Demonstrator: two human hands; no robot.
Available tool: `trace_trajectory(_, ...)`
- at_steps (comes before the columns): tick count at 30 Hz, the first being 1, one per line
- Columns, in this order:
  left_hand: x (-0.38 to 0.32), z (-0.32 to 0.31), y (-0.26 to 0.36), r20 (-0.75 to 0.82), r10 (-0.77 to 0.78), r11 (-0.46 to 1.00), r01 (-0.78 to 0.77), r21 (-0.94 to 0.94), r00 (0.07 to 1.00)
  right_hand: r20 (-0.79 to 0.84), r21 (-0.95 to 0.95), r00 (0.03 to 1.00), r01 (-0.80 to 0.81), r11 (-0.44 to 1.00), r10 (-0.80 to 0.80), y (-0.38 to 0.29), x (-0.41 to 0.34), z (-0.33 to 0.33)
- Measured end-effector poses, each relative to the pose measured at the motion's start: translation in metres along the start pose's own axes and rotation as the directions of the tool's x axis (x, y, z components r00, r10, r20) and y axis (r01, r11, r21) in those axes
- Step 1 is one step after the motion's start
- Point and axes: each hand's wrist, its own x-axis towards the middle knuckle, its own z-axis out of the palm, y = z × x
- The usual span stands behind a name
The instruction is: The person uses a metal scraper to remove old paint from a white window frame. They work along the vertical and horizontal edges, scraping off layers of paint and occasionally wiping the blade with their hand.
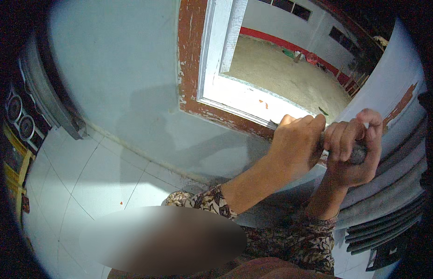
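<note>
My left hand [296, 137] is closed, back of the hand up, at the lower edge of a window frame [230, 120] with chipped brown and white paint. Just beyond its knuckles, a thin dark tip [273, 123], apparently of a hand tool, meets the frame's inner edge. To the right, my right hand [354, 150] curls its fingers around a dark rounded end [357, 154], probably the same tool's handle. Both hands sit close together, hiding most of the tool, so its exact kind cannot be told. The white sill [251, 94] bears bare reddish patches.
Below the pale wall [132, 62] lies a white tiled floor [80, 185] with a small reddish flake [121, 203]. Grey ridged material [387, 195] stands close on the right. Round speaker-like parts [26, 127] are at the far left. Outside is a bare yard [272, 62].
</note>
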Motion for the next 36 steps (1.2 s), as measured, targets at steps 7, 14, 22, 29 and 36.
trace_trajectory(7, 0.002, -0.004, -0.010, 0.033, -0.020, 0.994, 0.016, 0.105, 0.999, -0.178, -0.098, 0.983, -0.052, 0.994, 0.034, 0.002, 0.006, 0.019)
trace_trajectory(14, 0.007, -0.009, -0.018, -0.006, -0.093, 0.994, 0.094, 0.058, 0.996, -0.113, -0.266, 0.993, -0.069, 0.961, 0.040, 0.015, 0.011, 0.015)
trace_trajectory(22, 0.002, -0.017, -0.013, 0.052, -0.040, 0.998, 0.038, 0.044, 0.998, 0.001, 0.006, 1.000, -0.015, 1.000, 0.015, 0.012, 0.019, 0.031)
trace_trajectory(29, 0.005, -0.022, -0.018, -0.037, -0.086, 0.994, 0.088, 0.057, 0.996, -0.173, -0.128, 0.984, -0.064, 0.990, 0.041, 0.019, 0.016, 0.033)
trace_trajectory(36, 0.005, -0.023, -0.026, -0.096, -0.085, 0.995, 0.090, 0.047, 0.992, -0.168, -0.160, 0.985, -0.060, 0.985, 0.033, 0.027, 0.015, 0.035)
